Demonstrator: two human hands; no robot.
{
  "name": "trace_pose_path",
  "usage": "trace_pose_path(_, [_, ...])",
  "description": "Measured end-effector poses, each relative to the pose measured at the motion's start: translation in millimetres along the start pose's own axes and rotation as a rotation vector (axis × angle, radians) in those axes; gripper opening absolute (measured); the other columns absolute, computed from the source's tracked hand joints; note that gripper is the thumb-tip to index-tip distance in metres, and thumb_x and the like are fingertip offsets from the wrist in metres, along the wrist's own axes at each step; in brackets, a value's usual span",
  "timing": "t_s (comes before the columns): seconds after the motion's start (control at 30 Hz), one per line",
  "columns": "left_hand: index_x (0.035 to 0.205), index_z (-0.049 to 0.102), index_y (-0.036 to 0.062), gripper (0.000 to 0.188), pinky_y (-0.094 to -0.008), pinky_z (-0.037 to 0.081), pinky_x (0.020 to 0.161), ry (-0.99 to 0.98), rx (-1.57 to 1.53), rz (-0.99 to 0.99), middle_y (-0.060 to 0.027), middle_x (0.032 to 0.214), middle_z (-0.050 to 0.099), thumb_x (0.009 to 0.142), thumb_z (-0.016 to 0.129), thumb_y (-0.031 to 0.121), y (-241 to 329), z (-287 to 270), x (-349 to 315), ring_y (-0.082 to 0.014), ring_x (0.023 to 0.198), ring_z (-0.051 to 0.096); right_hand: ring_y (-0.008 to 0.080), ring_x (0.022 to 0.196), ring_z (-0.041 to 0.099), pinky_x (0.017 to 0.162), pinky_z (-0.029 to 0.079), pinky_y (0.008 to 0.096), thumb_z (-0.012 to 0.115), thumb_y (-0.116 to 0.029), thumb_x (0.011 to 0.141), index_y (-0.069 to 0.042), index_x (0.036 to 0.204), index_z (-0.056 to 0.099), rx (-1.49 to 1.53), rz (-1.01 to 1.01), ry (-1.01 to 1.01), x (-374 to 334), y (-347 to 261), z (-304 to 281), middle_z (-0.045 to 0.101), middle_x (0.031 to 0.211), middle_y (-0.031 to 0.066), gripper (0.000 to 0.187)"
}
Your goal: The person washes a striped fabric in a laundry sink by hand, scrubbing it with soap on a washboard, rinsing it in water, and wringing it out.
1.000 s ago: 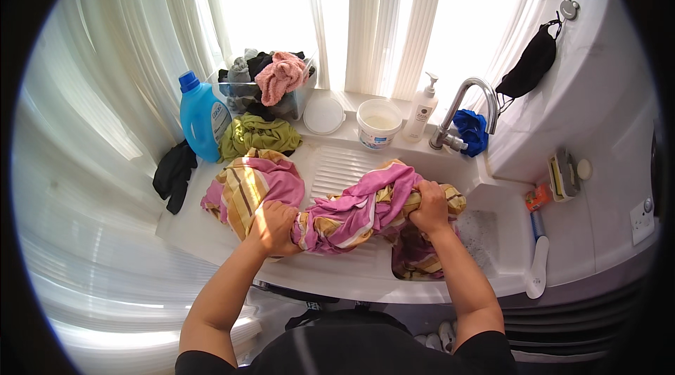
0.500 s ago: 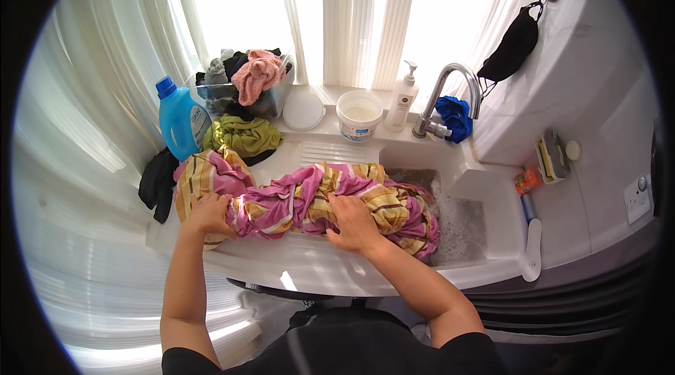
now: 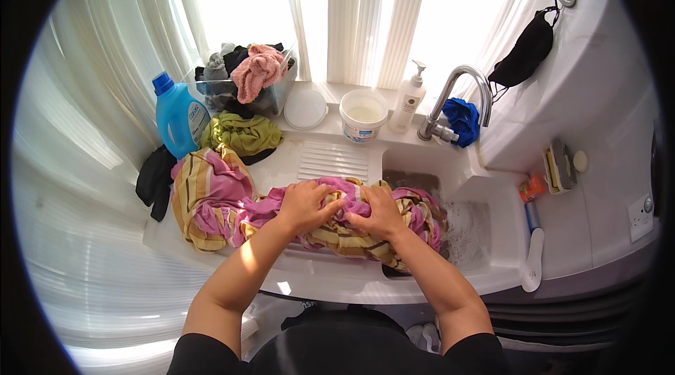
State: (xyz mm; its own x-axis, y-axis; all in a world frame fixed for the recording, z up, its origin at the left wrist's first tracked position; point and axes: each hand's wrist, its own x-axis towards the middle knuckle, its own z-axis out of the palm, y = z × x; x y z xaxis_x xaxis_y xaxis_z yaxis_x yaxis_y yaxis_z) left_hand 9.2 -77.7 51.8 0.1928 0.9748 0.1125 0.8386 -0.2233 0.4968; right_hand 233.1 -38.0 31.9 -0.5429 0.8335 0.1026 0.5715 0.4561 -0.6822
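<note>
Striped cloth [image 3: 337,238], pink and yellow, stretches across the sink [image 3: 290,278], bunched in a mound at its left on the draining side, rumpled through the middle, its right end hanging into the basin. At the far left lies a black cloth [image 3: 156,182], just beside a blue bottle [image 3: 176,124]. Next comes a clear bin [image 3: 287,90] heaped with clothes, a pink cloth [image 3: 259,73] on top. In front of it sits a green cloth [image 3: 246,136], near the striped cloth's mound. A white lid [image 3: 306,109] lies flat right of the bin.

The left hand [image 3: 306,206] rests on the striped cloth, fingers half curled over the folds. Behind stands an open tub [image 3: 363,116]. The right hand [image 3: 380,213] is on the cloth close by, thumb spread toward the left hand, fingers partly bent; how firmly either grips cannot be told.

Farther right stand a pump bottle [image 3: 408,104] and the tap [image 3: 450,90], with a blue cloth [image 3: 462,122] behind it. Grey, foamy water [image 3: 467,234] shows in the basin. A black mask [image 3: 527,52] hangs above; lower down are a brush [image 3: 534,262], an orange packet [image 3: 532,188] and a sponge rack [image 3: 559,170].
</note>
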Motion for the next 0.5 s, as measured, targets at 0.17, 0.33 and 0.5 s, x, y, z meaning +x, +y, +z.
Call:
trace_pose_path(0.17, [0.101, 0.065, 0.0133, 0.048, -0.0482, 0.037, 0.096, 0.346, 0.108, 0.473, -0.0094, 0.100, 0.062, 0.079, 0.070, 0.055, 10, 25, -83, -0.0288, 0.098, 0.059, 0.0380, 0.102, 0.055, 0.103, 0.037, 0.0514, 0.077, -0.053, 0.064, 0.002, 0.119, 0.058, -0.260, -0.360, 0.317, -65, -23, 28, 0.059, 0.102, 0.0201, 0.080])
trace_pose_path(0.33, [0.093, 0.070, 0.0094, 0.028, -0.0498, 0.048, 0.077, 0.136, -0.270, -0.182, -0.0115, 0.094, 0.068, 0.087, 0.065, 0.036, -44, 44, 63, -0.0345, 0.094, 0.063, 0.0358, 0.077, 0.064, 0.073, 0.051, 0.0467, 0.065, -0.047, 0.078, -0.005, 0.081, 0.069, -0.108, -0.021, 0.187, 51, 18, 31, 0.066, 0.072, 0.0172, 0.043])
trace_pose_path(0.5, [0.114, 0.067, 0.0082, 0.043, -0.0415, 0.049, 0.090, -0.109, 0.109, 0.067, -0.0159, 0.114, 0.066, 0.092, 0.057, 0.044, -108, 54, 110, -0.0349, 0.104, 0.061, 0.0403, 0.095, 0.065, 0.084, 0.050, 0.0477, 0.060, -0.062, 0.079, -0.006, 0.099, 0.073, -0.187, 0.150, 0.238, 82, 24, 37, 0.070, 0.095, 0.0217, 0.061])
